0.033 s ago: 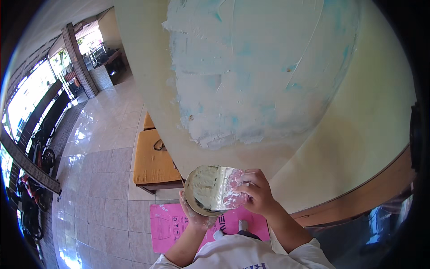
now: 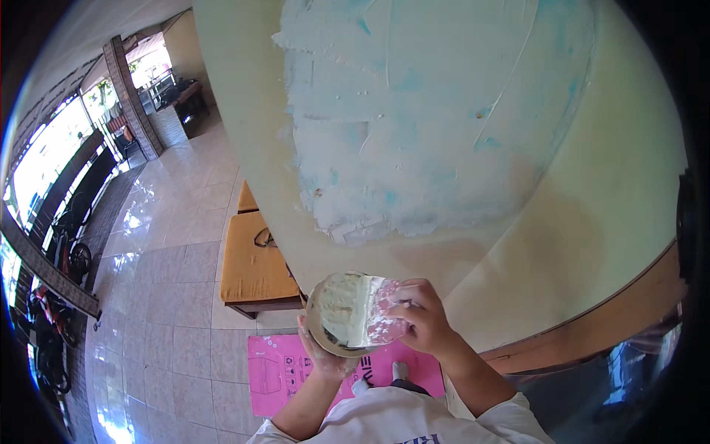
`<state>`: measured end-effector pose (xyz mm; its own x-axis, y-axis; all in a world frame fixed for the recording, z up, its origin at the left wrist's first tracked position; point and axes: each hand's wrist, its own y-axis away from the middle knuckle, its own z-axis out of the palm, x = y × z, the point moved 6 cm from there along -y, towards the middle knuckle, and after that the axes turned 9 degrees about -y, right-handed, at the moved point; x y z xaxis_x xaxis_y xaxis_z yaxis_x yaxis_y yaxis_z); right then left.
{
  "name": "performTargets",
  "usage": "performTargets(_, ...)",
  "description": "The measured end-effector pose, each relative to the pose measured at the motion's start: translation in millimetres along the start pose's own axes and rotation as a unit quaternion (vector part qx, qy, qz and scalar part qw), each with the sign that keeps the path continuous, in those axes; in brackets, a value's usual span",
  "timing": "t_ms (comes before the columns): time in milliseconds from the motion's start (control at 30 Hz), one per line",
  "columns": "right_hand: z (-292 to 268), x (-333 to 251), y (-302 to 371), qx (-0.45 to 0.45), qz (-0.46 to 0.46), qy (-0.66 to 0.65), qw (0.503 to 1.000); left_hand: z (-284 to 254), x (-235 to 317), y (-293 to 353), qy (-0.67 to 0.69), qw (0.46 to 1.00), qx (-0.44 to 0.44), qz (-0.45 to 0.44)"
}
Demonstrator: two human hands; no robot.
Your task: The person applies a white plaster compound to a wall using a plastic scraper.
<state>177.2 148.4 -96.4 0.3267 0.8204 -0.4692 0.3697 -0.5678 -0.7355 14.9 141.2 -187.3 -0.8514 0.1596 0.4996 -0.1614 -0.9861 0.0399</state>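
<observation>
My left hand (image 2: 325, 361) is wrapped around the underside and left side of a round bowl (image 2: 316, 337). Pale, creamy filler putty (image 2: 342, 300) coats the bowl's inside. In my right hand (image 2: 423, 314) is a wide putty scraper (image 2: 384, 320), its pink part smeared with white. Its straight blade edge lies over the right half of the bowl, touching or just above the putty. White residue marks the fingers of both hands. Beyond the bowl rises a pale yellow wall (image 2: 251, 96) with a large putty patch (image 2: 421, 148), where bluish areas show through.
A bench with an orange-yellow cushion (image 2: 255, 266) stands left of the bowl, against the wall. Under my feet lies a pink printed sheet (image 2: 274, 370) on the tiled floor (image 2: 174, 296). Motorcycles (image 2: 55, 333) are parked at the far left. A brown wooden edge (image 2: 592, 322) curves along the right.
The scraper's blade catches less light and looks slightly tilted compared with before. Both hands and the bowl stay in nearly the same place.
</observation>
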Motion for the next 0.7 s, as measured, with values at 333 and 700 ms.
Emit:
performTargets(333,22.7,2.4,-5.9,-0.016,-0.03,0.002,0.999,-26.8,-8.7,6.5,-0.011,0.998,0.066,-0.011)
performTargets(700,22.4,-2.6,-13.5,-0.009,-0.051,-0.008,0.999,-6.1,5.4,7.5,0.038,0.999,0.024,-0.004)
